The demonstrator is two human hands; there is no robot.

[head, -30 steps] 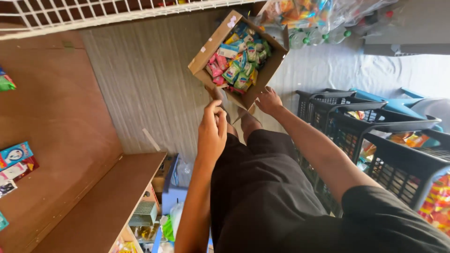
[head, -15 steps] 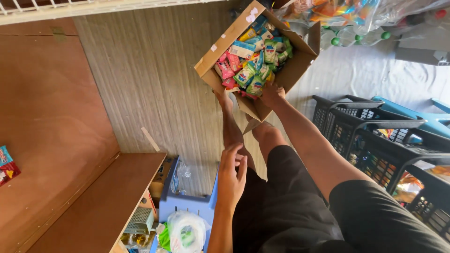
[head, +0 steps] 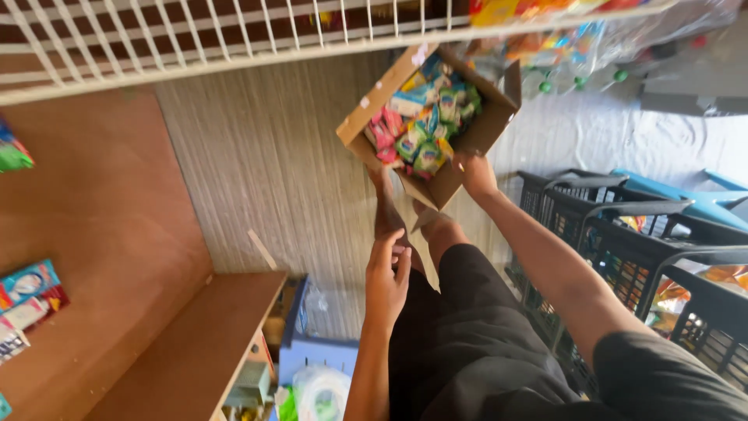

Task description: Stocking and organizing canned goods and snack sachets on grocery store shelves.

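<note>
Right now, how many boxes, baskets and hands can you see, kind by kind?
Cardboard box of colourful packets: 1
Black shopping baskets: 2 at least; more may be hidden
Hands: 2, the right hand holding the box, the left hand free below it
Total: 5

Brown cardboard box (head: pixel 444 187) of pink, blue, green packets (head: pixel 421 125); black baskets (head: pixel 608 234).

The white wire shelf (head: pixel 234 39) closes overhead just above the tilted cardboard box (head: pixel 452 175). Black plastic baskets (head: pixel 623 249) crowd the right. Open floor (head: pixel 273 171) lies left, bounded by the wooden shelf (head: pixel 187 351).
</note>
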